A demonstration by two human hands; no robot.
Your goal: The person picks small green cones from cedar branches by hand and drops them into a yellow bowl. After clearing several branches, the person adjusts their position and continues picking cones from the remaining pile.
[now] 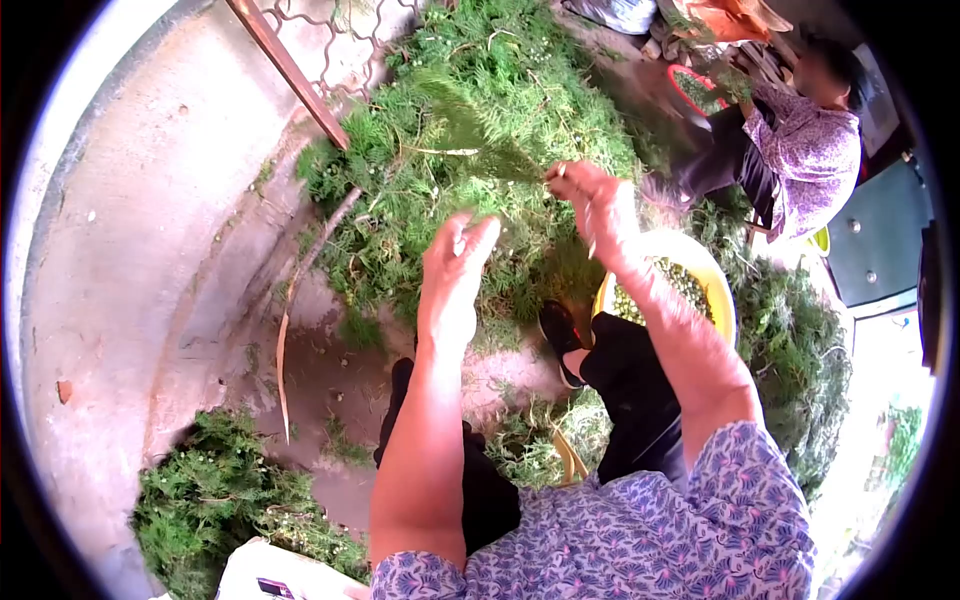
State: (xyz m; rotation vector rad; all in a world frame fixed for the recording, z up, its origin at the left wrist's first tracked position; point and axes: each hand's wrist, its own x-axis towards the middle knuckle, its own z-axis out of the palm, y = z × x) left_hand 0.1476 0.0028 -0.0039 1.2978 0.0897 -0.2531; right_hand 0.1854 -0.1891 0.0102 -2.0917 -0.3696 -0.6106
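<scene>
Held up above the big heap of branches (400, 200): a green sprig (480, 140), pinched in the right hand (590, 200) fingers. Left hand (455, 265) just below, fingers spread, empty. Beside the knee, a yellow basin (720, 290) partly filled with green pickings. Seemingly much of the heap left to do.

A single camera worn on the head looks forward and steeply down, past the wearer's patterned blouse (640, 540) at the near edge. Its fisheye lens bends the scene into a circle with dark corners. Both forearms rise through the centre at close range, the left hand (455, 270) and the right hand (590, 205), pinching a green sprig (480, 145), just above mid-frame. A heap of greenery (480, 70) lies far centre, concrete floor (130, 250) left, a seated person (800, 140) far right.
</scene>
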